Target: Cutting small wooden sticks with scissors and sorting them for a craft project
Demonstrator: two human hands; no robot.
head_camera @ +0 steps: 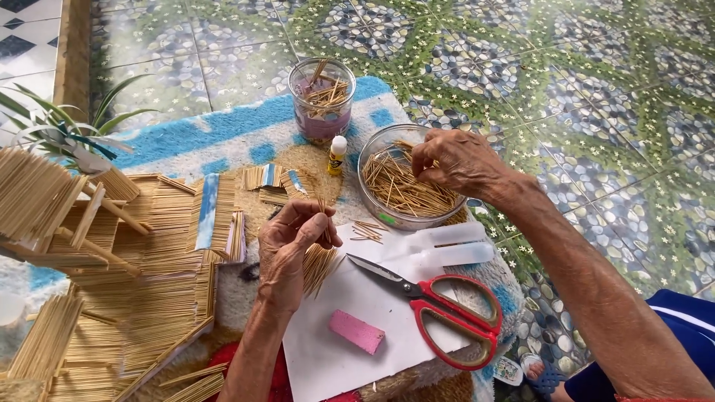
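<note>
My left hand (292, 242) is closed around a small bundle of toothpicks (319, 262), held upright over a white sheet of paper (350, 327). My right hand (456, 160) reaches into a clear round bowl (372, 195) full of loose toothpicks, with its fingers pinching some of them. Red-handled scissors (439, 305) lie on the paper, their blades pointing toward my left hand. A pink eraser-like block (357, 332) rests on the paper below my left hand.
A clear cup (322, 97) with sticks stands behind the bowl, with a small glue bottle (337, 155) beside it. Panels of glued toothpicks (160, 275) and a small stick house (52, 208) fill the left. Patterned floor tiles (566, 67) lie beyond the mat.
</note>
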